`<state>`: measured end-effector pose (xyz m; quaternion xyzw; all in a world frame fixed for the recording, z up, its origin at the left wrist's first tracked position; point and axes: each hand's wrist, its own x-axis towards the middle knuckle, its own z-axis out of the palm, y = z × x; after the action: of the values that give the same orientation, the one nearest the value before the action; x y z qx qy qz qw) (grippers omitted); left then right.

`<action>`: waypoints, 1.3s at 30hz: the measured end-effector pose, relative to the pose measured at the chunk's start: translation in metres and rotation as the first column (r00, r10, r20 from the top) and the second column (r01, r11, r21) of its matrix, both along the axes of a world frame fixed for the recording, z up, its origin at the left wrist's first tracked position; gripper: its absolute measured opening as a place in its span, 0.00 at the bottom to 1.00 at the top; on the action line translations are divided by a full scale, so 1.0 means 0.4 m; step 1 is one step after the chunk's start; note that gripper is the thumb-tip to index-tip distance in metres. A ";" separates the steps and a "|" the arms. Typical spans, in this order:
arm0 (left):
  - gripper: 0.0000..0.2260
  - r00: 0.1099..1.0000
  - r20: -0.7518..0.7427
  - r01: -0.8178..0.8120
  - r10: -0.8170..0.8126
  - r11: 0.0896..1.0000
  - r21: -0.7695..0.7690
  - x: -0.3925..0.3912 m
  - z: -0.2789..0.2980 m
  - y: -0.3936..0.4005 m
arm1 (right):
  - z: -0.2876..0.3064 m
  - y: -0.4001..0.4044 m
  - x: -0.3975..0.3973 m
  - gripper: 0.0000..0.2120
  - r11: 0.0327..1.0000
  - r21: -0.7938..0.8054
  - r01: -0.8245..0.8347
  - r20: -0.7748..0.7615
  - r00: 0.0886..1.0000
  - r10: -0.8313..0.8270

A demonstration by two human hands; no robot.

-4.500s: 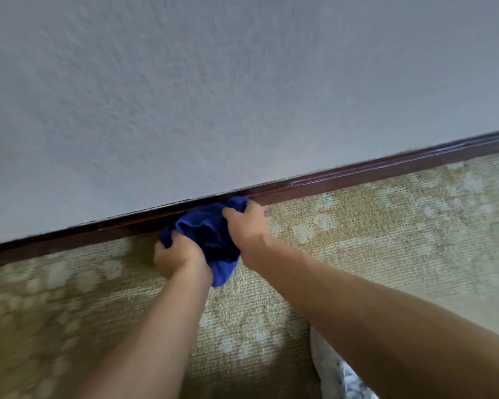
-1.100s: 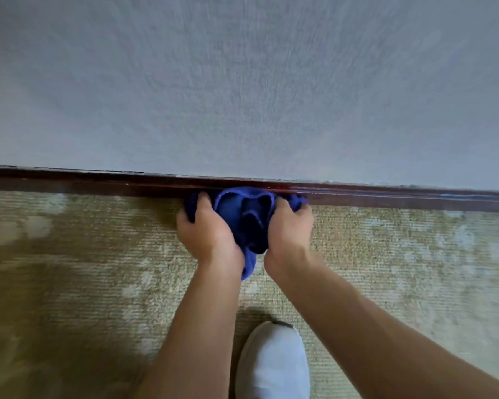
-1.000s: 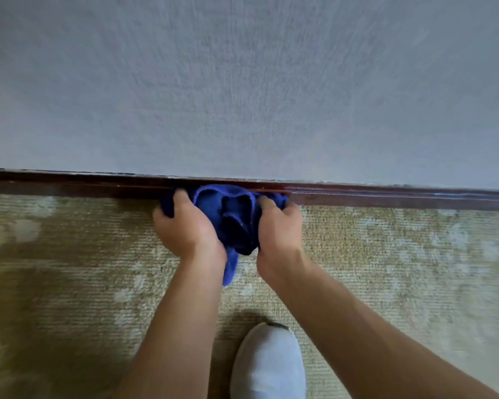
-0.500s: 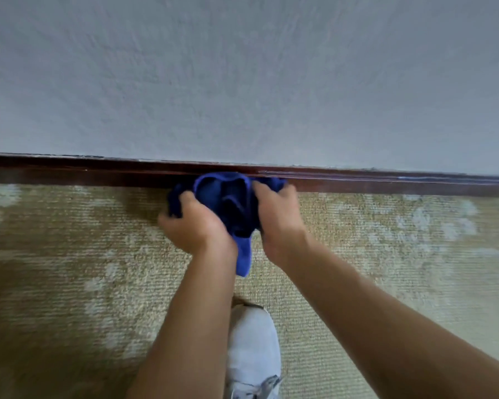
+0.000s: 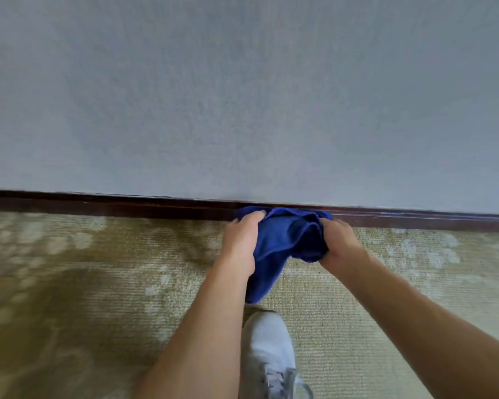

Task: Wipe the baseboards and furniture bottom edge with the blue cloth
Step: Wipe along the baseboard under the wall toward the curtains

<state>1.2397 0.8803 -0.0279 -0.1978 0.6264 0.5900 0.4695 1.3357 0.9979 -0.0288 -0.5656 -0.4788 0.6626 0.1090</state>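
A dark brown baseboard (image 5: 113, 205) runs as a narrow, glossy strip across the whole width of the scene, meeting a pale grey, finely textured wall (image 5: 242, 96) at its far edge and the carpet (image 5: 69, 283) at its near edge. The strip lies open and uncovered to the left and to the right of the hands.

The blue cloth (image 5: 283, 243) is bunched into soft folds right of centre, its far edge pressed against the baseboard and one loose corner trailing toward the near side over the carpet. It looks like a soft, matte fabric. The left hand (image 5: 241, 243) has its grip clamped on the cloth's left side, fingers curled over the top fold by the baseboard. The right hand (image 5: 340, 243) has its grip clamped on the right side, fingers wrapped into the bunched fabric. Both bare forearms reach in from the near edge.

The carpet is a short ribbed weave in olive-tan with faded pale floral blotches, spreading wide to either side. A white shoe (image 5: 267, 349) with grey laces rests on it at the near edge, between the forearms, just near of the cloth's hanging corner.
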 end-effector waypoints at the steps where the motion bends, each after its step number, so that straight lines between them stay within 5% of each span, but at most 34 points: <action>1: 0.25 0.999 0.038 0.020 -0.021 0.999 0.032 0.008 0.008 0.006 | 0.017 -0.007 0.009 0.09 1.000 -0.027 0.008 0.000 1.000 -0.008; 5: 0.22 0.997 0.064 -0.038 0.035 0.999 0.038 0.060 -0.016 0.024 | 0.021 0.015 0.067 0.14 0.994 -0.059 0.089 0.040 0.995 -0.087; 9: 0.05 0.940 -0.141 -0.313 0.312 0.950 0.016 0.093 -0.035 0.030 | 0.011 0.008 0.056 0.08 0.995 -0.078 0.060 -0.016 0.998 -0.061; 12: 0.04 0.842 -0.356 -0.447 0.406 0.894 -0.037 0.076 -0.079 0.056 | -0.064 0.003 0.025 0.05 0.992 -0.128 0.000 -0.073 0.997 -0.010; 16: 0.07 0.794 -0.493 -0.482 0.357 0.863 -0.153 0.046 -0.150 0.115 | -0.128 0.018 -0.015 0.06 0.987 -0.151 0.062 -0.110 0.991 -0.079; 23: 0.05 0.889 -0.445 -0.185 0.105 0.973 -0.141 0.140 -0.206 0.211 | -0.154 0.159 0.081 0.06 0.922 -0.141 0.360 -0.011 0.931 -0.365; 30: 0.07 0.663 -0.618 -0.613 0.423 0.780 -0.124 0.081 -0.145 0.181 | -0.135 0.049 -0.024 0.03 0.935 -0.288 0.205 -0.071 0.970 -0.234; 32: 0.10 0.694 -0.631 -0.571 0.347 0.799 -0.189 0.096 -0.149 0.203 | -0.132 0.068 -0.011 0.06 0.936 -0.278 0.216 -0.060 0.968 -0.242; 35: 0.05 0.784 -0.617 -0.270 0.066 0.931 -0.243 0.141 -0.173 0.235 | -0.148 0.135 0.065 0.06 0.915 -0.210 0.346 -0.038 0.932 -0.361; 37: 0.05 0.704 -0.710 -0.213 -0.034 0.943 -0.256 0.167 -0.178 0.228 | -0.160 0.152 0.105 0.06 0.904 -0.208 0.373 -0.065 0.917 -0.393; 39: 0.07 0.621 -0.783 -0.319 0.040 0.925 -0.205 0.170 -0.162 0.218 | -0.157 0.135 0.102 0.06 0.913 -0.269 0.306 -0.129 0.928 -0.349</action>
<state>1.3078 0.9675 -0.0926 -0.0659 0.8302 0.5506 0.0581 1.3763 1.0520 -0.0915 -0.5867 -0.2804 0.7356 0.1898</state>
